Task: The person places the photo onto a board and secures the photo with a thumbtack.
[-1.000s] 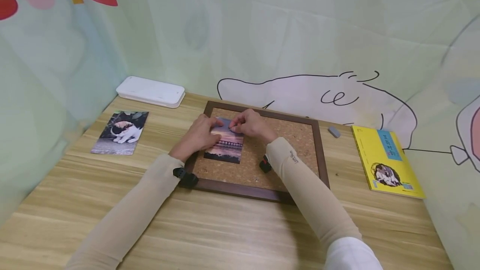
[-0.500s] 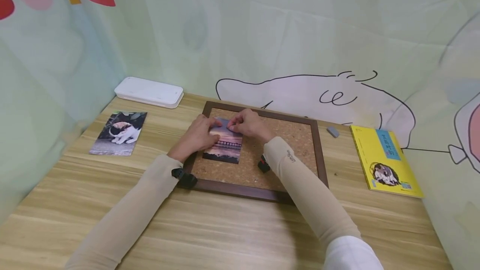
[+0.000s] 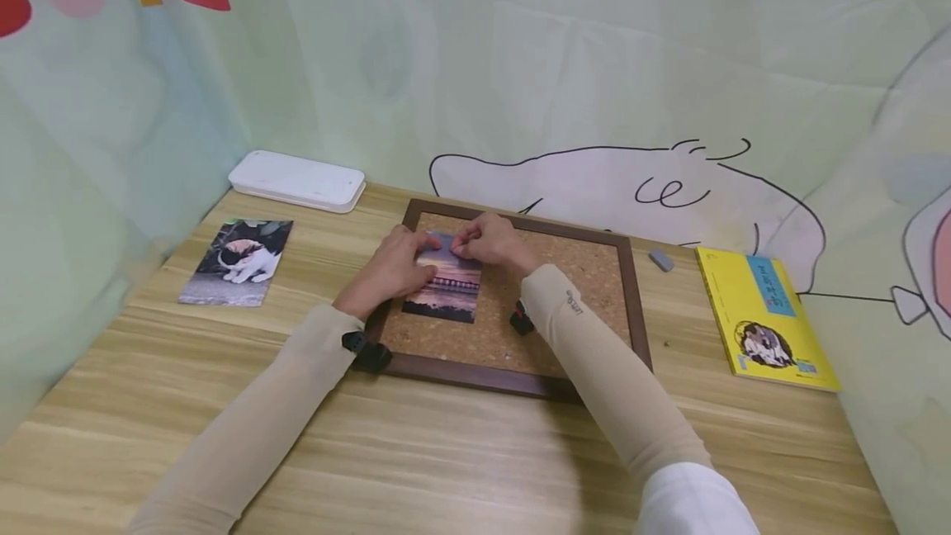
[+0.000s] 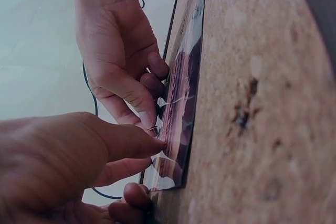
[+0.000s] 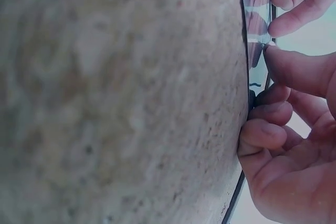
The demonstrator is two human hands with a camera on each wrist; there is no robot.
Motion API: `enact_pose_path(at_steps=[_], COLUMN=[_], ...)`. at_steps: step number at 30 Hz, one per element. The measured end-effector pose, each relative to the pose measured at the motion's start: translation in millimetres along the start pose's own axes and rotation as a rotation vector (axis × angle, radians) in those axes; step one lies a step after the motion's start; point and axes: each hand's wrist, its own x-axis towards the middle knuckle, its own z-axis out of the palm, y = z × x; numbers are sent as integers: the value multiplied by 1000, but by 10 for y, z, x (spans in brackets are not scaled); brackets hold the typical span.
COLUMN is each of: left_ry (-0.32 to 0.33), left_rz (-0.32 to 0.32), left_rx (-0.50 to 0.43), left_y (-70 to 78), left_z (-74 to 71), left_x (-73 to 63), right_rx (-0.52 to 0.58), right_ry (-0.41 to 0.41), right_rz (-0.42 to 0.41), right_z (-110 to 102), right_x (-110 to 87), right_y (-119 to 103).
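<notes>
A sunset photo [image 3: 446,294] lies on the left part of a framed corkboard [image 3: 553,304]. My left hand [image 3: 394,267] rests at its left side, thumb and fingers spread apart, with fingertips on the print. At the photo's top right corner, the thumb and forefinger of my right hand [image 3: 490,239] pinch together. In the left wrist view a small thin pin [image 4: 153,128] shows at the thumb tip of the right hand [image 4: 118,51], mostly hidden by the fingers. In the right wrist view the right hand's curled fingers [image 5: 265,135] rest against the cork.
A cat photo [image 3: 238,262] lies left of the board, and a white case [image 3: 297,182] stands behind it. Right of the board are a small grey eraser-like block [image 3: 661,261] and a yellow book [image 3: 768,320]. A printed curtain [image 3: 520,64] hangs along the table's back.
Both hands stay at the photo. The right hand's fingertips shift very slightly at the photo's top corner; a small dark thing seen there earlier is now covered by the fingers.
</notes>
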Motion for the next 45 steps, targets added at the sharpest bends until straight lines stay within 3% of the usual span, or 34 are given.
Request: enact_pose_path(at_steps=[25, 45], left_ry=[22, 6], left_rz=[36, 10], left_rx=[5, 7], left_y=[-22, 11], left_z=[22, 14], left_x=[34, 14], right_rx=[45, 34], right_ry=[-35, 62], right_rz=[92, 111], right_z=[-38, 19], right_x=[33, 32], right_y=[-53, -146])
